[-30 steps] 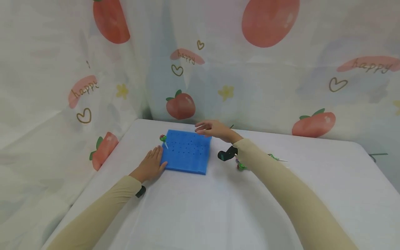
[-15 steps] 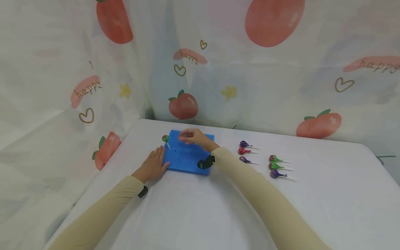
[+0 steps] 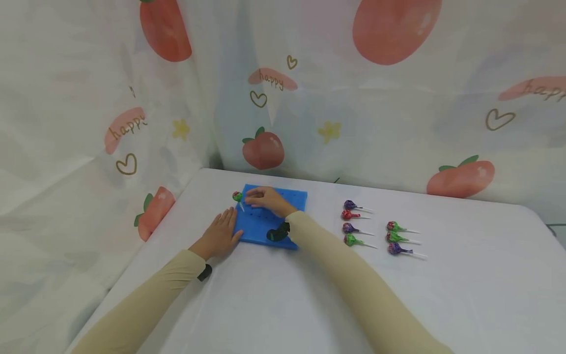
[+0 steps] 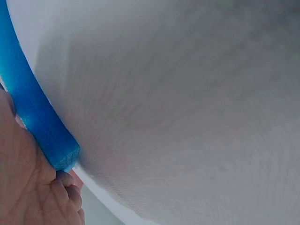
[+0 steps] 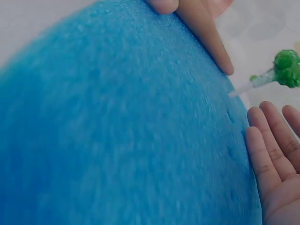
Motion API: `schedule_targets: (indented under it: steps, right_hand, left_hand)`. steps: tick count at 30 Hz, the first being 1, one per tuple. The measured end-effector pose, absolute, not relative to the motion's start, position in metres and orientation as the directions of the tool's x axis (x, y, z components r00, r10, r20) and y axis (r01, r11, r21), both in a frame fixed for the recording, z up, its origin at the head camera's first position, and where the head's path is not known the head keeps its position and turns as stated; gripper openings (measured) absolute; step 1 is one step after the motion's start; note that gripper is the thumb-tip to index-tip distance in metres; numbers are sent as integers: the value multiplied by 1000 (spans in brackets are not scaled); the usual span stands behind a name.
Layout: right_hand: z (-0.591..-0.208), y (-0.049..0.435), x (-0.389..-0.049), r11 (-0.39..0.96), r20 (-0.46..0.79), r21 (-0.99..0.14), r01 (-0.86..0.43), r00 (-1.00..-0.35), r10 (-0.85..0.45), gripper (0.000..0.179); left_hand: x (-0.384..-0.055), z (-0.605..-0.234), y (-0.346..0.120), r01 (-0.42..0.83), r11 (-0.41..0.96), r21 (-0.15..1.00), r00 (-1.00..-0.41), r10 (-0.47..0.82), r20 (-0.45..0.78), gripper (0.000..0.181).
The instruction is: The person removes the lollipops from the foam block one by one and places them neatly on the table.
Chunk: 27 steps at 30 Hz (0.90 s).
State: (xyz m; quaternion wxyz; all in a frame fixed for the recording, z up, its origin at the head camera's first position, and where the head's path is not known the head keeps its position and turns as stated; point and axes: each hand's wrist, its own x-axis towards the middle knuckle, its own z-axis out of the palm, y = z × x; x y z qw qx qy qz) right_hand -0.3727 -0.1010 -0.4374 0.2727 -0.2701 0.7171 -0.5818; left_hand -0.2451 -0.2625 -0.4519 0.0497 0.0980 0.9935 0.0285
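A blue foam board [image 3: 263, 228] with small holes lies on the table. One green and red lollipop [image 3: 237, 196] stands tilted in it near the left edge; in the right wrist view its white stick meets the board beneath the green wrapper [image 5: 287, 69]. My left hand [image 3: 217, 236] lies flat against the board's left side, fingers straight; the left wrist view shows its palm [image 4: 28, 173] touching the blue edge. My right hand [image 3: 267, 199] hovers over the upper left of the board, fingers loosely bent beside the lollipop. Nothing shows between those fingers [image 5: 204, 35].
Several wrapped lollipops lie in two columns to the board's right, purple, red and green ones [image 3: 349, 215] in the nearer column, green and purple ones [image 3: 395, 249] farther right. A patterned cloth [image 3: 380, 123] hangs behind and to the left of the white table [image 3: 464, 275].
My right hand has moved left and slightly down across the board to beside the standing lollipop. The loose lollipops behind that arm have come into sight. My left hand stays against the board.
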Motion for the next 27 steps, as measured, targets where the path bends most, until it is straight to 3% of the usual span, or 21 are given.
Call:
schedule_targets:
  steps: [15,20,27]
  right_hand:
    - [-448,-120,-380,332,-82,-907,-259,-664,-743,38]
    - [-447,-120,-376,350,-75,-897,-270,-687,-723,28]
    - [-451,-118,-372,320,-47,-914,-248,-721,-691,28]
  left_hand:
    - [-244,-452,-264,202,977,64,-972,208,-108,68]
    - [-244,-451,-264,219,974,65,-971,224,-86,66]
    - [-243,-452,-264,209,975,70,-973,215,-87,67]
